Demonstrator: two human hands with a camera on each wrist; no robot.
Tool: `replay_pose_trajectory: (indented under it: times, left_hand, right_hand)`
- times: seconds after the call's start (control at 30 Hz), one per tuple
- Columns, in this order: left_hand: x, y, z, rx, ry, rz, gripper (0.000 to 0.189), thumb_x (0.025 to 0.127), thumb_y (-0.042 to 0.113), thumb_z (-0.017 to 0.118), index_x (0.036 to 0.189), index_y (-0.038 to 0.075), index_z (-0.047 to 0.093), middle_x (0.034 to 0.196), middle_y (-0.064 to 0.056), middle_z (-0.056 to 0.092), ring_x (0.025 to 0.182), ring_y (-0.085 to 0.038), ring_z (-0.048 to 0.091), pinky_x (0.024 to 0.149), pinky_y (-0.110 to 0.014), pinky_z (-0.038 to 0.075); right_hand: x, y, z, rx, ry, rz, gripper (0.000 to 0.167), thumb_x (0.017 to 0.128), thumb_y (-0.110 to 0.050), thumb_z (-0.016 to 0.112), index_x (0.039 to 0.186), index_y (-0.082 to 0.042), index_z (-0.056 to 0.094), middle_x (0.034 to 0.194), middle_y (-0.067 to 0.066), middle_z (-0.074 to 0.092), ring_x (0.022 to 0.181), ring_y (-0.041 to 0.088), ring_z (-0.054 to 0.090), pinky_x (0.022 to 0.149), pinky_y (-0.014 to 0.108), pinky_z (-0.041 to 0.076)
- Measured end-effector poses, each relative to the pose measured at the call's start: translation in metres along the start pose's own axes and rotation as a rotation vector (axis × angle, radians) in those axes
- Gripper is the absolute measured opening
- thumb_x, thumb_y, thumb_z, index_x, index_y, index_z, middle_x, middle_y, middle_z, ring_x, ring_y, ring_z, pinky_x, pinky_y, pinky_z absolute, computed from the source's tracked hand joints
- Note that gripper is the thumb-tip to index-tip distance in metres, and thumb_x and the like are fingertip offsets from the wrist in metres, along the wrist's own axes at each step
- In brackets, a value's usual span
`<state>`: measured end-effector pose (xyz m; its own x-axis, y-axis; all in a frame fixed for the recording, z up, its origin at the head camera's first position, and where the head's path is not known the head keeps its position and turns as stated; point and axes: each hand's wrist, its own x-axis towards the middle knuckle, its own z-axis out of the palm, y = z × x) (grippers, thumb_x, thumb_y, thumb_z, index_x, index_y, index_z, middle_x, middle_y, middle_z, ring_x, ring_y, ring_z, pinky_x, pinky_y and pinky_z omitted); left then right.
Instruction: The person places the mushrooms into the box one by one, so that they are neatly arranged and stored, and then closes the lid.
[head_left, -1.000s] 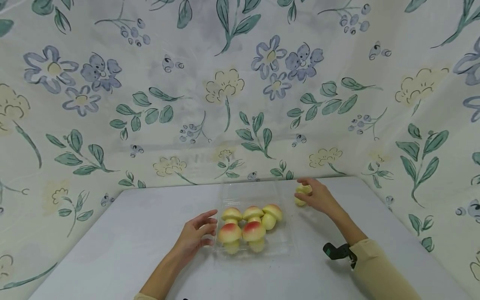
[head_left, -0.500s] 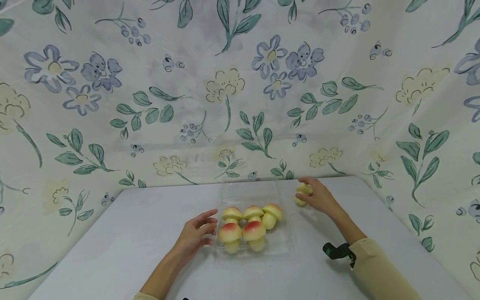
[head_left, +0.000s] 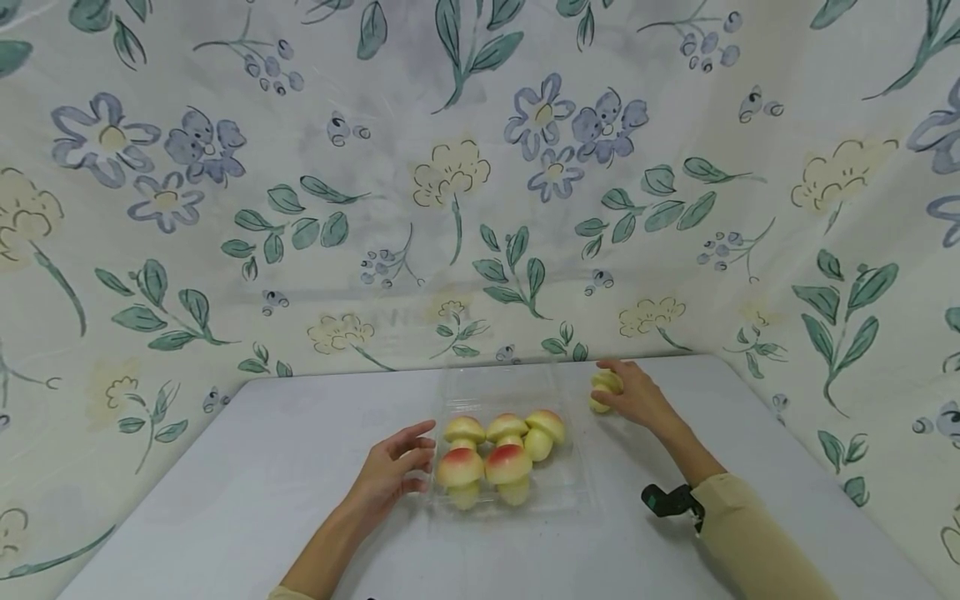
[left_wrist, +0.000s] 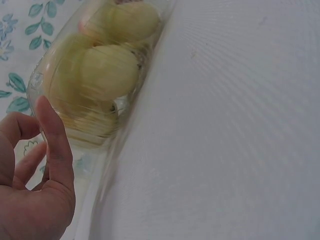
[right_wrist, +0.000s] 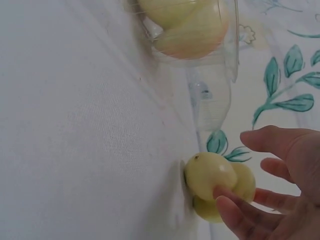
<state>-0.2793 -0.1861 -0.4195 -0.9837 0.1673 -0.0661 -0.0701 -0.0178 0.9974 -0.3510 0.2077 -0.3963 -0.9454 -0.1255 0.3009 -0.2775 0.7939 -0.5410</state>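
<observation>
A clear plastic box (head_left: 566,492) with its lid (head_left: 498,383) raised at the back holds several yellow mushroom-shaped pieces (head_left: 507,462), some with reddish caps. At the box's left side is my left hand (head_left: 386,473), fingers loosely bent. In the left wrist view its index finger (left_wrist: 54,132) lies against or very near the box wall. To the right of the box, my right hand (head_left: 637,398) is spread around another yellow mushroom-shaped piece (head_left: 602,392) on the table. The right wrist view shows the thumb (right_wrist: 265,139) apart from that piece (right_wrist: 210,175), with fingers beside it.
The white table (head_left: 247,475) backs onto a flowered cloth (head_left: 390,183) that rises behind and at both sides. A black device (head_left: 671,502) is fixed at my right wrist, by the beige sleeve (head_left: 757,533).
My right forearm and wrist have shifted very slightly left. Both hands otherwise keep their places, and the mushroom-shaped pieces and box have not visibly moved.
</observation>
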Motion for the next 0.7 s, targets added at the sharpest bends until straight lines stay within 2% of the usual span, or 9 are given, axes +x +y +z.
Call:
replay_pose_trajectory:
  times: [0.2,0.4,0.53,0.7]
  left_hand:
    - [-0.001,0.0,0.001,0.007,0.004,-0.001,0.054,0.095,0.007,0.06,0.146,0.005,0.044,0.106,0.0,0.057,0.079,-0.011,0.057,0.058,-0.02,0.053]
    - [-0.001,0.001,0.002,0.014,0.007,0.001,0.053,0.094,0.007,0.06,0.145,0.005,0.045,0.107,-0.002,0.057,0.078,-0.012,0.057,0.058,-0.02,0.052]
    - [-0.001,0.001,0.001,0.016,-0.004,0.009,0.054,0.094,0.007,0.061,0.146,0.004,0.044,0.106,-0.001,0.057,0.078,-0.011,0.056,0.058,-0.02,0.052]
    - [0.0,-0.001,0.001,0.011,0.001,0.008,0.053,0.094,0.007,0.061,0.145,0.005,0.045,0.104,0.0,0.057,0.077,-0.011,0.057,0.058,-0.02,0.053]
  right_hand:
    - [0.005,-0.002,0.003,-0.026,-0.009,0.0,0.056,0.09,-0.025,0.068,0.137,0.0,0.051,0.135,0.032,0.05,0.118,0.045,0.053,0.094,0.063,0.045]
    - [0.011,-0.004,0.007,-0.046,-0.066,0.045,0.06,0.088,-0.023,0.071,0.139,0.001,0.05,0.134,0.032,0.049,0.108,0.039,0.056,0.087,0.055,0.048]
    - [0.013,-0.002,0.01,-0.051,-0.083,0.069,0.06,0.085,-0.021,0.074,0.138,-0.003,0.051,0.129,0.027,0.053,0.103,0.035,0.056,0.085,0.052,0.048]
    - [0.016,0.001,0.013,-0.061,-0.081,0.066,0.06,0.08,-0.014,0.079,0.134,-0.007,0.053,0.12,0.024,0.057,0.103,0.035,0.056,0.087,0.055,0.048]
